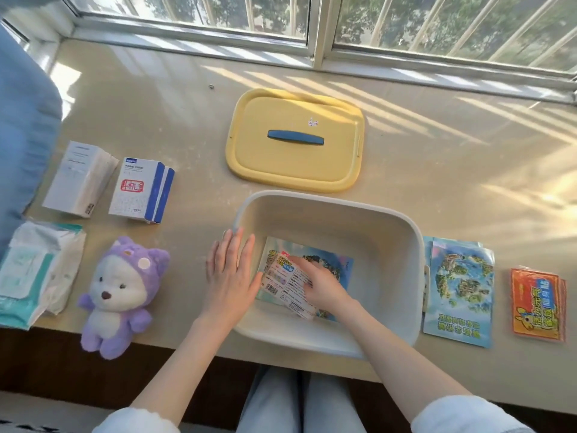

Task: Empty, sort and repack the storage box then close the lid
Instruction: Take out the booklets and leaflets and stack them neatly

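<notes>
One view, worn on your head. It faces forward and steeply down along your forearms onto the sill [452,170]. Close range: left hand [229,276] and right hand [318,284] sit just below frame centre. Beyond the hands the frame reaches the window [281,14]; nearer than the hands, your knees [299,401]. Wide lens, straight lines bowed.

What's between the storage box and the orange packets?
Head view: a stack of blue map booklets lies flat between the box and the orange packets.
</notes>
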